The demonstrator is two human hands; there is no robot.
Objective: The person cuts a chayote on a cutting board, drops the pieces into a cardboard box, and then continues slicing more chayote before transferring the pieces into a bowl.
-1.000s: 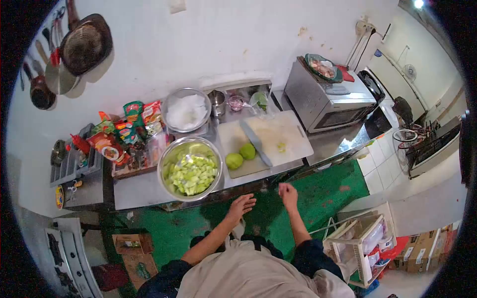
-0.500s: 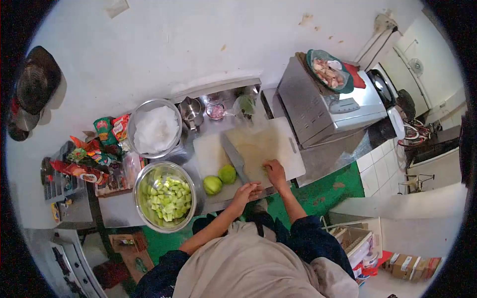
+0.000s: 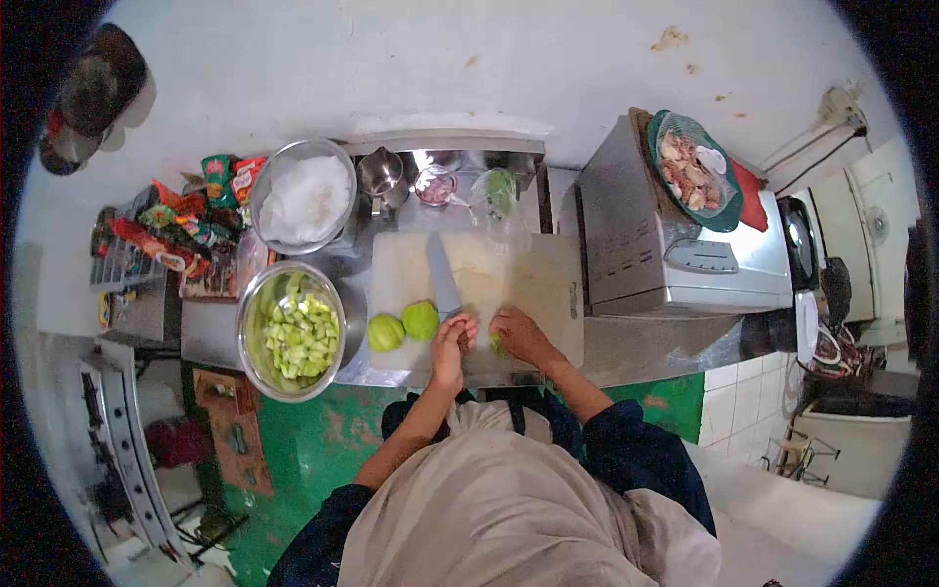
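Observation:
On the white cutting board (image 3: 553,293) lies a large knife (image 3: 443,274), its blade pointing away from me and its handle end near my left hand. My left hand (image 3: 452,344) is loosely curled beside that handle, with no object visible in it. My right hand (image 3: 523,336) is closed over a small green piece (image 3: 496,343), mostly hidden by the fingers, at the board's near part. Two whole light-green chayotes, the left chayote (image 3: 385,333) and the right chayote (image 3: 421,320), sit left of the knife. A steel bowl (image 3: 250,364) holds pale green chunks.
A second bowl (image 3: 256,213) with a white bag stands behind the first. Along the wall are a steel pitcher (image 3: 381,176), a small dish (image 3: 435,186) and a bag of greens (image 3: 500,193). A metal appliance (image 3: 636,249) on the right carries a tray of meat (image 3: 696,176).
The camera view has turned and shifted. My hands are closer together; the left fingers have curled up near the knife handle. The right hand keeps the green piece against the board.

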